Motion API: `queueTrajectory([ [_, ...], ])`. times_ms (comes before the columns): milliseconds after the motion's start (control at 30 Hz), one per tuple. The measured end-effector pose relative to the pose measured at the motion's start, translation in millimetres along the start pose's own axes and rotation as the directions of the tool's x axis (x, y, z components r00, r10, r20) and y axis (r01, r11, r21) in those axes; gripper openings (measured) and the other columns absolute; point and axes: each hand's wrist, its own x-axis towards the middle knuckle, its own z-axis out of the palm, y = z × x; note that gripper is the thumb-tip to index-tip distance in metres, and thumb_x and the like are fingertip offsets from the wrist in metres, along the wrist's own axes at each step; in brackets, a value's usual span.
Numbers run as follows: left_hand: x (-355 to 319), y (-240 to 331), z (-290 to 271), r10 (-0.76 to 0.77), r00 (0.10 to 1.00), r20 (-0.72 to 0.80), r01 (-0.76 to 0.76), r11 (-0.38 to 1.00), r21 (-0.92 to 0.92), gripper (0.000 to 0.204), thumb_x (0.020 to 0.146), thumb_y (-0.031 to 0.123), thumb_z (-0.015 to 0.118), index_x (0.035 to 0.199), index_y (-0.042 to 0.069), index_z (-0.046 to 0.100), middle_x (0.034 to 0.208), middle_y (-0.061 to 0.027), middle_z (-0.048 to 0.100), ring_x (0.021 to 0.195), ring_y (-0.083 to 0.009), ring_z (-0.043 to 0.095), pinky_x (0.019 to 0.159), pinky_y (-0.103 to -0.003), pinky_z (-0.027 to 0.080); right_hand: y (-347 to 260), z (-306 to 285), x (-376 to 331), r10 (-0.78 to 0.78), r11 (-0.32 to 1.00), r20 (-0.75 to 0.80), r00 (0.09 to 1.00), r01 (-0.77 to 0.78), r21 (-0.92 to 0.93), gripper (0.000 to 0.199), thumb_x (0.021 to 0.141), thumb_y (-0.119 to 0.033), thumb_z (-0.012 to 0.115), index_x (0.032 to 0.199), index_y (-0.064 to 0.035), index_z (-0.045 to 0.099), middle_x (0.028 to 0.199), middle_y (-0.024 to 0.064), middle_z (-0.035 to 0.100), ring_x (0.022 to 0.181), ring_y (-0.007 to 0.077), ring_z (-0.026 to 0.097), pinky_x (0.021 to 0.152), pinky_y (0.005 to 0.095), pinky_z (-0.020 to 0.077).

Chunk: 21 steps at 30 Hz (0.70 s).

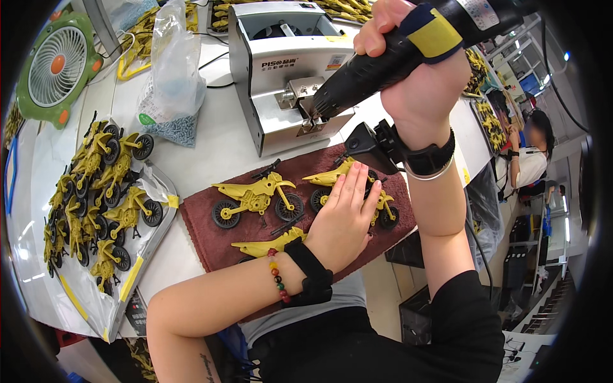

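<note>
My right hand (418, 83) grips a black electric screwdriver (377, 70), fingers wrapped round its body near a yellow and dark blue band. The tool slants down to the left, its nose at the metal outlet of a silver screw feeder (255, 96); the tip itself is hard to make out. My left hand (345, 217) lies flat with fingers stretched over a yellow toy motorcycle (331, 177) on a brown towel (198, 223), hiding its middle. Left of it lies another yellow toy motorcycle (252, 199) with black wheels. A third toy motorcycle (258, 247) is partly covered by my left wrist.
A tray (143, 274) piled with yellow toy motorcycles (96, 198) stands at the left. Behind it are a green fan (57, 70) and a clear bag of small screws (172, 121). A cable (555, 76) hangs at the right, where another person (531, 163) sits farther off.
</note>
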Motion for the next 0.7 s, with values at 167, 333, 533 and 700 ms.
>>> queueTrajectory([
  [167,-0.3,0.0,0.9,0.0,1.0,-0.018,0.0,1.0,-0.008,0.076,0.075,0.034,0.065,0.133,-0.004,0.034,0.131,-0.0294,0.036,0.128,-0.0406,0.031,0.107,-0.045,0.025,-0.8,4.0,-1.5,0.032,0.996,-0.014,0.999,-0.033,-0.085,0.018,0.078,-0.008,0.06,0.089,0.0031,0.051,0.064,0.0093,0.053,0.046,0.0191,0.053,0.048,0.0293,0.0451],
  [333,-0.1,0.9,-1.7,-0.014,0.997,0.082,0.015,1.0,-0.009,0.066,0.074,0.032,0.061,0.127,-0.003,0.044,0.133,-0.0266,0.038,0.13,-0.0387,0.03,0.109,-0.042,0.022,-25.5,5.0,-20.8,0.203,0.975,0.157,0.967,-0.184,-0.122,0.019,0.082,-0.017,0.052,0.095,-0.0042,0.048,0.073,0.0044,0.047,0.055,0.0144,0.048,0.061,0.032,0.0408],
  [533,0.2,0.4,7.0,-0.033,0.998,-0.056,0.029,0.997,-0.069,0.069,0.068,0.026,0.067,0.125,-0.006,0.044,0.127,-0.0251,0.041,0.122,-0.0368,0.037,0.105,-0.044,0.027,-35.3,10.6,-56.9,0.329,0.936,0.05,0.943,-0.318,-0.151,0.028,0.071,-0.007,0.066,0.093,-0.0024,0.049,0.069,0.0056,0.052,0.052,0.0139,0.051,0.053,0.0268,0.0431],
  [700,-0.2,1.8,4.6,-0.084,0.994,-0.069,0.074,0.987,-0.141,0.069,0.065,0.021,0.069,0.125,-0.005,0.045,0.132,-0.0227,0.037,0.124,-0.0354,0.034,0.106,-0.043,0.028,-25.7,5.0,-63.9,0.258,0.965,-0.005,0.966,-0.258,-0.042,0.028,0.068,0.002,0.07,0.09,0.0007,0.053,0.071,0.0064,0.055,0.054,0.0122,0.053,0.048,0.0234,0.0453],
])
